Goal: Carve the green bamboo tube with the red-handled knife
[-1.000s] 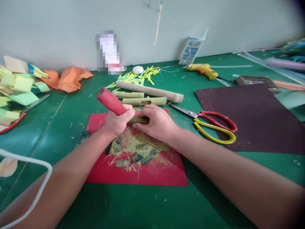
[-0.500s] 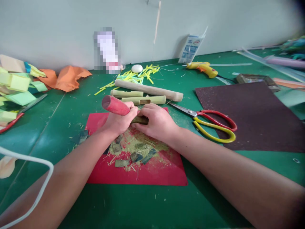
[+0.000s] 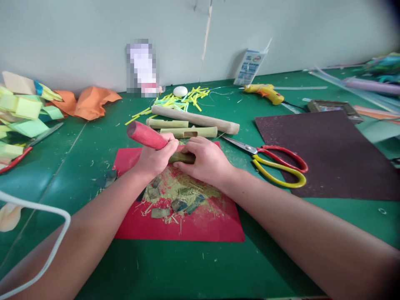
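Observation:
My left hand (image 3: 154, 160) is wrapped round a red-handled tool (image 3: 145, 136), whose handle slants up to the left. My right hand (image 3: 208, 161) grips a short greenish bamboo piece (image 3: 182, 157) and presses it down on a red sheet (image 3: 206, 223). The tool's working end is hidden between my hands. Bark chips and pale shavings (image 3: 178, 198) lie on the red sheet just below my hands.
Three bamboo or wooden sticks (image 3: 195, 120) lie behind my hands. Red-and-yellow scissors (image 3: 275, 164) and a dark brown sheet (image 3: 331, 154) sit at the right. A yellow glue gun (image 3: 265, 92), yellow strips (image 3: 181, 100), orange paper (image 3: 87, 102) and folded paper pieces (image 3: 21, 118) line the back and left. A white cable (image 3: 46, 208) loops at lower left.
The red handle dipped lower half a second ago and has tilted back up a little. My right hand has held the bamboo piece in place throughout.

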The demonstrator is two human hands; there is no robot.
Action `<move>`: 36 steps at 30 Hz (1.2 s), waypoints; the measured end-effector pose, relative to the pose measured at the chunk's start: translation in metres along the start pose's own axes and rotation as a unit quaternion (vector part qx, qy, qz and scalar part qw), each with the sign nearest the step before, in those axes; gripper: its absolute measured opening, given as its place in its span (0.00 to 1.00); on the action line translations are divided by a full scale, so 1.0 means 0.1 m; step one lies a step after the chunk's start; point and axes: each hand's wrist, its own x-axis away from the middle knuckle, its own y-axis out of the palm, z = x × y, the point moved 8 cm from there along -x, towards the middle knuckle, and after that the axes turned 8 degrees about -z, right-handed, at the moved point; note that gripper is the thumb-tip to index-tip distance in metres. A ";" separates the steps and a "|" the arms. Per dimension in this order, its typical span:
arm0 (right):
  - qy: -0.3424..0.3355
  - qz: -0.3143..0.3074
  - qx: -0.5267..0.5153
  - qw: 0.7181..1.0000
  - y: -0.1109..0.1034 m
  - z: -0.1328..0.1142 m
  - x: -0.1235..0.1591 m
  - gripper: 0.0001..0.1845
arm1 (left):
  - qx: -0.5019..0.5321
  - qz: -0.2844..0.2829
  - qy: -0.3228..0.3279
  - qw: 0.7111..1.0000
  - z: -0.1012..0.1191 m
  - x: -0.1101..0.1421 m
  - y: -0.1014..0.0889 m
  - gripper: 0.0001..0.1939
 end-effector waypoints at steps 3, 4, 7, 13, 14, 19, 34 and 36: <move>-0.003 -0.001 0.000 1.000 0.00 0.00 0.00 0.10 | -0.038 -0.005 0.003 0.999 0.01 -0.01 0.00 0.17; -0.004 -0.001 0.001 1.000 0.00 0.00 0.00 0.10 | -0.047 -0.006 0.003 0.999 0.01 -0.01 0.00 0.17; -0.004 -0.005 -0.002 1.000 0.01 0.02 -0.01 0.09 | -0.075 -0.014 -0.004 0.997 0.02 -0.01 0.02 0.16; 0.009 -0.015 -0.026 1.000 0.01 0.01 -0.01 0.09 | -0.089 -0.039 -0.007 0.995 0.08 -0.02 0.06 0.17; 0.013 -0.016 -0.030 0.999 0.01 0.01 -0.01 0.09 | -0.079 -0.046 -0.008 0.996 0.09 -0.01 0.06 0.17; 0.041 -0.008 -0.039 0.998 0.00 0.06 0.00 0.10 | -0.002 -0.056 -0.009 0.998 0.05 0.05 0.06 0.18; -0.014 -0.004 0.045 0.999 0.00 -0.07 0.01 0.08 | -0.059 -0.009 -0.017 0.998 0.01 -0.01 0.01 0.16; -0.015 -0.005 0.048 0.999 0.00 -0.07 0.01 0.08 | -0.064 -0.016 -0.023 0.998 0.01 0.00 0.01 0.15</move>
